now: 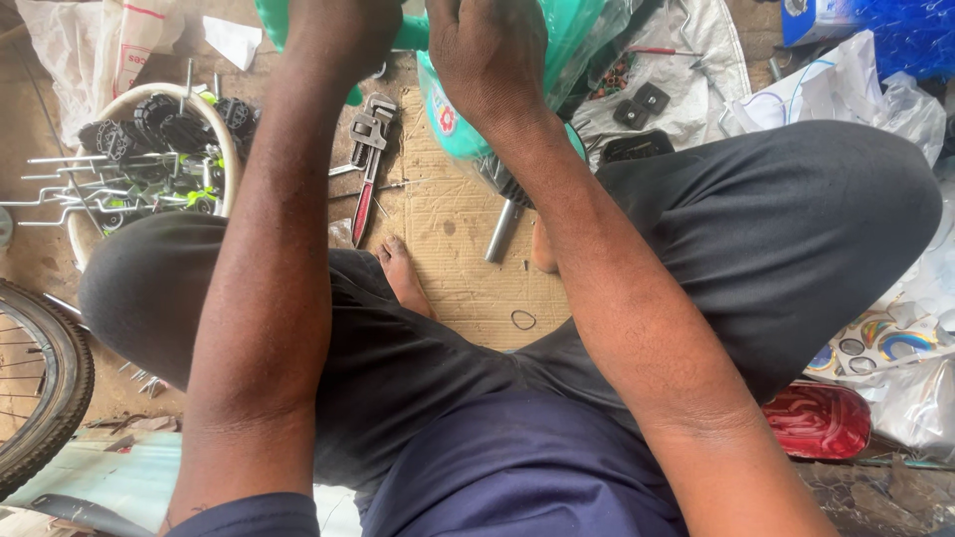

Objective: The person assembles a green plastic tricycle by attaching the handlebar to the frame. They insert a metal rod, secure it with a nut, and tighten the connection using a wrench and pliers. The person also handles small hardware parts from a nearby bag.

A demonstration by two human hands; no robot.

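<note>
Left hand (333, 35) and right hand (487, 55) both clenched on green plastic-wrapped frame (453, 124), raised above cardboard sheet (448, 224) between bare feet. Red-handled pipe wrench (368, 164) lying just left, white basket (224, 149) beyond.

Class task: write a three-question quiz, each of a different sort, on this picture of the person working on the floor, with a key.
1. True or false: the pipe wrench lies on the cardboard sheet.
2. Where is the bicycle wheel? A left edge, B top right, C centre.
3. Fill in: both the left hand and the right hand grip a ____ plastic-wrapped part.

Key: 1 true; 2 A; 3 green.
</note>
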